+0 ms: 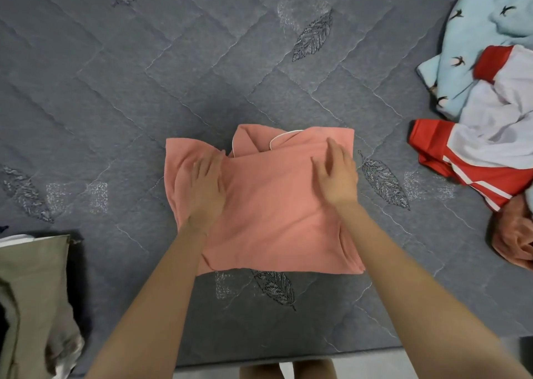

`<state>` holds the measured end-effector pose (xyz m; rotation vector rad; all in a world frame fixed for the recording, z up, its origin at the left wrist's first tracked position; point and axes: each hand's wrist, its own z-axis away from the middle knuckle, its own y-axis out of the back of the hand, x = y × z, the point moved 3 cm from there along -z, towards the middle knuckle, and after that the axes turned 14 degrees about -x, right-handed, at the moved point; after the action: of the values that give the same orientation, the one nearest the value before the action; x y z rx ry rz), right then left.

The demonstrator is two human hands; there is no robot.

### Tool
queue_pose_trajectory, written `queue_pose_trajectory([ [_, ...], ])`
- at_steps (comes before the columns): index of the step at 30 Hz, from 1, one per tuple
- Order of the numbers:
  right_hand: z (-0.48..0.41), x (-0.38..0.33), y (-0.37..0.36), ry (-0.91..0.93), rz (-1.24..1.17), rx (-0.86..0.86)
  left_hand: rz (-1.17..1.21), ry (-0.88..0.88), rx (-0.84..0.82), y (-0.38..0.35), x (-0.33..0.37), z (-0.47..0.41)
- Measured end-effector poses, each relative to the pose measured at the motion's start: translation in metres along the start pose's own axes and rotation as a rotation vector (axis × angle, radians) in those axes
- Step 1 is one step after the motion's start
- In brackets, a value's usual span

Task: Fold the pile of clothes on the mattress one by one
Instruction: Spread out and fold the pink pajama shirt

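Note:
A salmon-pink garment point(271, 222) with white piping at its collar lies partly folded into a rough square on the grey quilted mattress point(144, 95). My left hand point(206, 182) rests flat on its left part, fingers straight, beside a bunched fold. Over the upper right part my right hand point(336, 173) lies with fingers spread and straight. Neither hand grips the cloth.
A pile of unfolded clothes sits at the right edge: a light blue piece with bird prints point(473, 46), a red and white garment point(484, 153), a pink piece point(513, 240). Olive-khaki clothing point(31, 298) lies at the lower left. The mattress's front edge runs along the bottom.

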<state>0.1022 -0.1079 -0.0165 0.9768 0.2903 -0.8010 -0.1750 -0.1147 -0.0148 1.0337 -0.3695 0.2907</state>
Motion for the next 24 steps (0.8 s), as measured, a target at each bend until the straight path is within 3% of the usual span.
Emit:
queue_pose_trajectory([
  [2,-0.018,-0.001,0.005,-0.064,-0.119,0.006,0.089,-0.055,-0.016,0.008,0.007,-0.018],
  [5,-0.032,0.002,0.012,-0.154,-0.229,0.063,0.193,0.058,-0.015,0.014,0.006,-0.034],
  [8,-0.041,0.001,0.011,-0.165,-0.255,0.063,0.110,0.084,-0.093,0.017,-0.002,-0.049],
  [12,-0.045,-0.007,0.005,-0.118,-0.143,0.125,-0.024,0.012,-0.157,0.016,-0.011,-0.056],
  [15,-0.048,-0.013,0.002,-0.058,0.050,0.078,-0.014,-0.009,-0.143,0.017,-0.018,-0.054],
  [19,-0.051,-0.016,0.003,0.003,0.204,0.126,0.189,-0.018,0.009,0.026,-0.019,-0.052],
  [24,-0.044,-0.017,0.016,-0.059,0.067,0.346,0.621,0.143,0.291,0.038,-0.027,-0.048],
])
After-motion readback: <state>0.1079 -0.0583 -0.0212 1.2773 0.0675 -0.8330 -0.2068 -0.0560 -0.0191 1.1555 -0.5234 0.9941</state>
